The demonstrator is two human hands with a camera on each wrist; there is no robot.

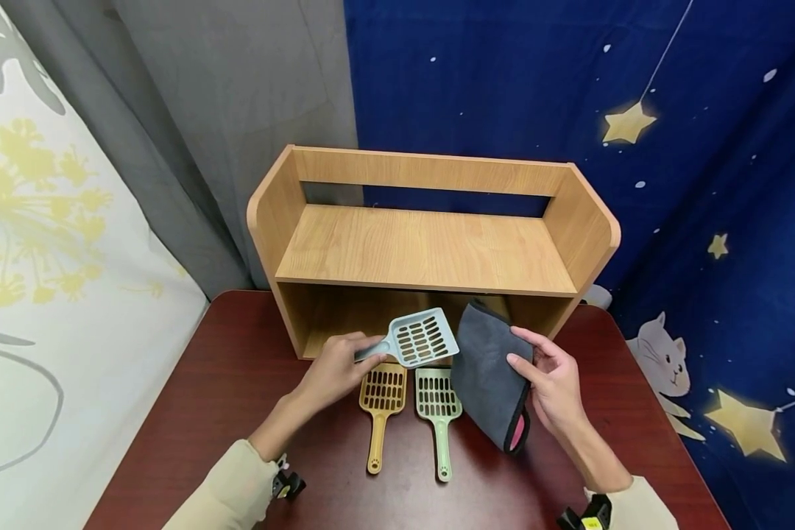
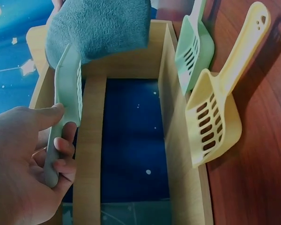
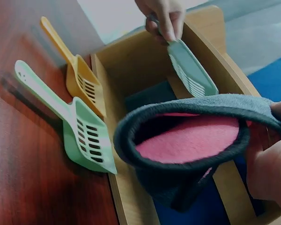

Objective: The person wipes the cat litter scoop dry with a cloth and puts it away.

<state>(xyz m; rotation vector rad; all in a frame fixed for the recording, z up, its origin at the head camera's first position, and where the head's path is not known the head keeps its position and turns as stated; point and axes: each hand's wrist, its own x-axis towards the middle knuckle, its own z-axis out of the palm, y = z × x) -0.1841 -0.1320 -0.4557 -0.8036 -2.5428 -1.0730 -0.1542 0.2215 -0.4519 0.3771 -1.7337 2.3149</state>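
Note:
My left hand (image 1: 338,372) grips the handle of a light blue litter scoop (image 1: 424,337), its slotted head raised before the shelf's lower compartment. In my right hand (image 1: 558,383) is a folded grey cloth (image 1: 490,372) with dark edging, pinched between thumb and fingers. The right wrist view shows the pink inner side (image 3: 192,140) of this cloth. The scoop's head comes right up to the cloth's left edge in the head view. Below them, a yellow litter scoop (image 1: 377,423) and a green litter scoop (image 1: 440,427) lie side by side, handles toward me.
A two-tier wooden shelf (image 1: 424,250) stands at the back of the dark red table (image 1: 238,397). Its upper board is bare. Behind it hang a grey curtain (image 1: 238,88) and a blue curtain (image 1: 503,81) with stars; a white patterned curtain (image 1: 53,221) is at the left.

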